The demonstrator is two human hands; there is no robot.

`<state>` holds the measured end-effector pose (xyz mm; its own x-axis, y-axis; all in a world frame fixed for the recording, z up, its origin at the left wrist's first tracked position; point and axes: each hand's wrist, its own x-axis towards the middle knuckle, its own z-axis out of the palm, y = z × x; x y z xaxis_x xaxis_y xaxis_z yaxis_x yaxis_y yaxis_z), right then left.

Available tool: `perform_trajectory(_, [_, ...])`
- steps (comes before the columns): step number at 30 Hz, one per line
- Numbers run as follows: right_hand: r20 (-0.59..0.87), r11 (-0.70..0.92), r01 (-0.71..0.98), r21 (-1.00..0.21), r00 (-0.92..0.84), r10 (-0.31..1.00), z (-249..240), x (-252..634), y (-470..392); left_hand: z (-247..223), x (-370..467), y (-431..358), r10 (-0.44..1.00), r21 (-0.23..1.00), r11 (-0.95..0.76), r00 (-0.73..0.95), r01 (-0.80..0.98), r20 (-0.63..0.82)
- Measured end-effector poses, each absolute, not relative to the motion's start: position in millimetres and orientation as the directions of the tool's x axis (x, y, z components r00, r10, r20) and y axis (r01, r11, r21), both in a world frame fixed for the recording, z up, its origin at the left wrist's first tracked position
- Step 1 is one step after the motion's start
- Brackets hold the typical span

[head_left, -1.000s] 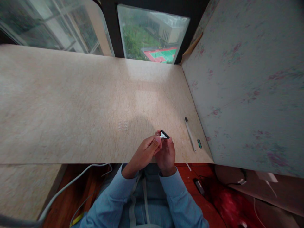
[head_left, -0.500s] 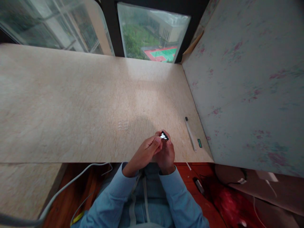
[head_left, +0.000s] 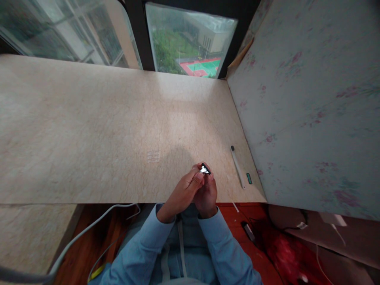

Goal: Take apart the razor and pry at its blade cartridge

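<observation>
My hands meet just above the counter's front edge, around a small black piece with a shiny silver part (head_left: 204, 170). With thumb and fingers pinched, my left hand (head_left: 181, 194) grips its silver side. My right hand (head_left: 207, 194) has its fingers closed round the black side. Fingers cover much of the piece, so its kind is unclear. To the right lies a slim white stick with a black tip (head_left: 238, 168). Beside that rests a small dark rectangle with a green middle (head_left: 249, 178). A clear ridged plastic piece (head_left: 153, 156) lies to the left of my hands.
The pale marbled counter (head_left: 89, 130) runs back to a window (head_left: 190, 43). A flowered wall panel (head_left: 297, 118) bounds it on the right. Below the front edge are a grey cable (head_left: 86, 229), a red bag (head_left: 287, 257) and a power strip (head_left: 248, 231).
My left hand has turned slightly, its wrist shifting a little to the right, and its thumb sits slightly lower on the silver part. Both hands keep hold of the piece.
</observation>
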<state>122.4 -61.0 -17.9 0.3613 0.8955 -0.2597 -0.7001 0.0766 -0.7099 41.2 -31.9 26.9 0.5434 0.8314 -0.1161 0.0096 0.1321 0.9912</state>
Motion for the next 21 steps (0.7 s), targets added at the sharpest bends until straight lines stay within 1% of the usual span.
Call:
perform_trajectory(3, [-0.269, 0.044, -0.711, -0.702, 0.322, 0.908, -19, 129, -61, 26, 41, -31, 0.827, 0.992, 0.125, 0.552, 0.007, -0.108])
perform_trajectory(5, [-0.246, 0.029, -0.7, -0.714, 0.29, 0.925, -16, 136, -61, 24, 41, -31, 0.819, 0.992, 0.121, 0.568, -0.024, -0.086])
perform_trajectory(10, [-0.156, 0.005, -0.642, -0.766, 0.193, 0.969, -3, 158, -58, 22, 37, -30, 0.765, 0.97, 0.211, 0.638, -0.121, -0.087])
perform_trajectory(14, [-0.05, 0.042, -0.552, -0.833, 0.15, 0.987, 4, 174, -57, 27, 32, -28, 0.717, 0.965, 0.233, 0.692, -0.119, -0.087])
perform_trajectory(18, [-0.018, 0.018, -0.424, -0.905, 0.081, 0.997, 10, 189, -57, 34, 28, -27, 0.703, 0.971, 0.206, 0.709, -0.118, -0.062])
perform_trajectory(21, [0.026, 0.031, -0.34, -0.94, 0.02, 0.999, 16, 197, -57, 38, 24, -27, 0.69, 0.985, 0.166, 0.72, -0.057, -0.075])
